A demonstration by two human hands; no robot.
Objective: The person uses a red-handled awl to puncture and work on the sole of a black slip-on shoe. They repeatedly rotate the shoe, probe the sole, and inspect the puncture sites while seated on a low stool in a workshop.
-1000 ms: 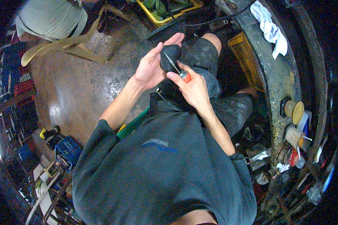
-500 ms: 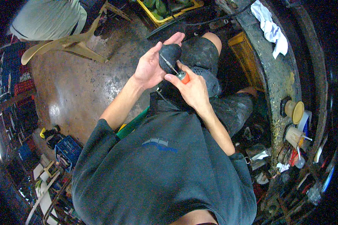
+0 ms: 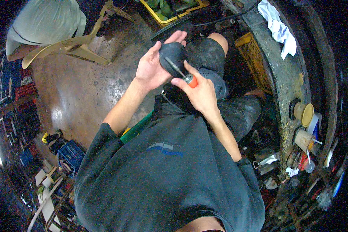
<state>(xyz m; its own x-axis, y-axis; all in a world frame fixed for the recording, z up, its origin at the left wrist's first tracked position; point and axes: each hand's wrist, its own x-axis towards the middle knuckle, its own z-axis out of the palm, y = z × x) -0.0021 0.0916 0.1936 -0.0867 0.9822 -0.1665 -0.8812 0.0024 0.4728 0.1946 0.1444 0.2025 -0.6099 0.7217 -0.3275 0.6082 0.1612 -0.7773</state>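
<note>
My left hand [image 3: 150, 66], near the upper middle, cradles a dark, rounded piece [image 3: 173, 54] with a smooth surface. My right hand [image 3: 197, 91] grips a tool with an orange cylindrical handle [image 3: 192, 82], its thin metal shaft lying over the dark piece, blurred at the tip. Whether the tip touches is hard to tell. Beneath my hands, on my lap, is a grey-black perforated item [image 3: 217, 83], partly hidden.
A person [image 3: 46, 19] by a beige plastic chair [image 3: 65, 46] is at upper left. A yellow crate [image 3: 158, 17] holds green items. At right, a worn ledge [image 3: 282, 89] bears white cloth [image 3: 278, 29] and containers [image 3: 306, 115], beside another crate [image 3: 251, 62]. A blue crate [image 3: 69, 156] sits lower left.
My left hand has moved slightly up and left, turning the dark piece so more of its surface shows. The tool's shaft is now blurred. The person at upper left has shifted slightly left.
</note>
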